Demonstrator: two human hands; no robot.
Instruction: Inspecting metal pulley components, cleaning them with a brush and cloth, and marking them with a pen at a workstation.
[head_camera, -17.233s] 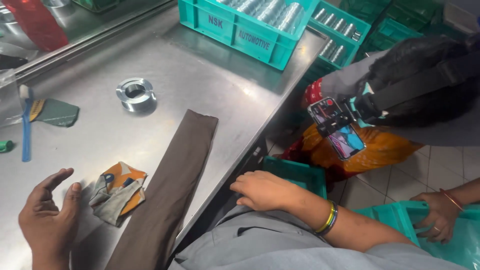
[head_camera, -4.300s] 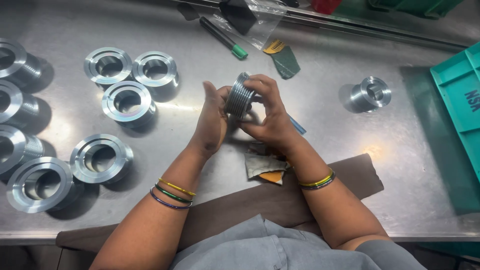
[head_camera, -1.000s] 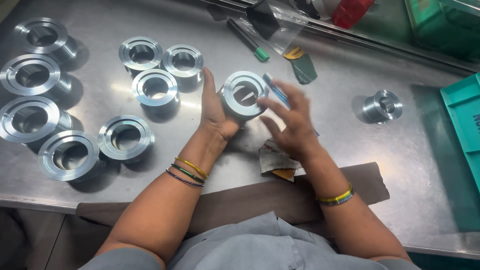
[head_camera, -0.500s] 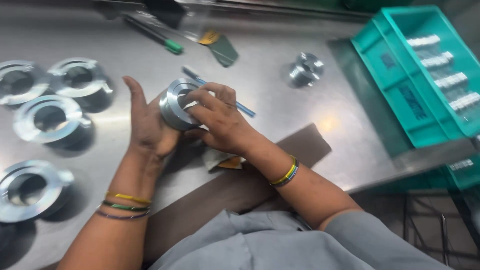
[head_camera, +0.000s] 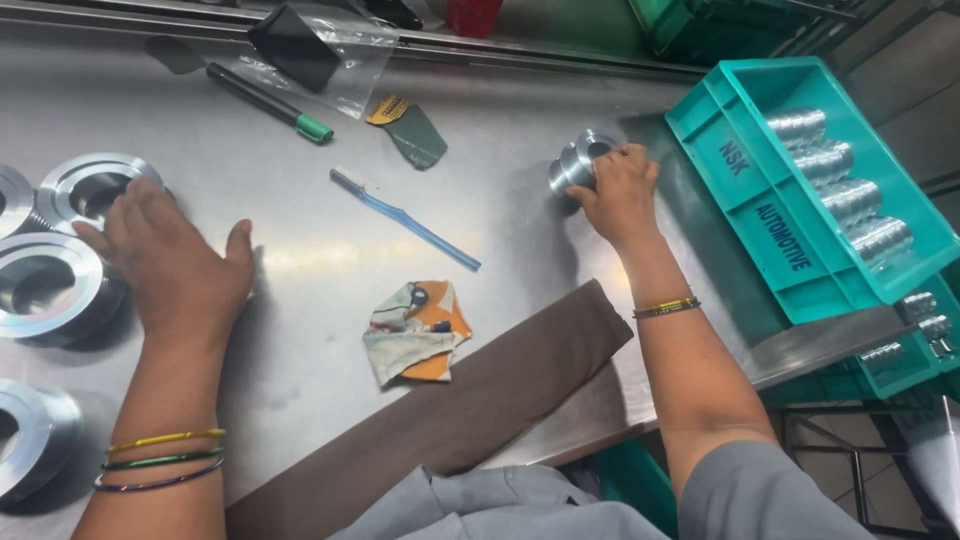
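Gripping a grooved metal part (head_camera: 575, 165) half-hidden under right hand (head_camera: 620, 190), left hand (head_camera: 175, 265) flat.

Brushed steel table (head_camera: 500, 140), shiny machined metal rings (head_camera: 50, 285) (mirror-smooth), matt brown cloth strip (head_camera: 480, 400), glossy teal plastic crate (head_camera: 770, 210).

Hands (head_camera: 175, 265) apart, right (head_camera: 622, 190) curled.

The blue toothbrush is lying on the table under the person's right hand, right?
Not quite. The head view shows the blue toothbrush lying on the table out in the open between the two hands, touched by neither. The right hand is off to the side, gripping a small metal part.
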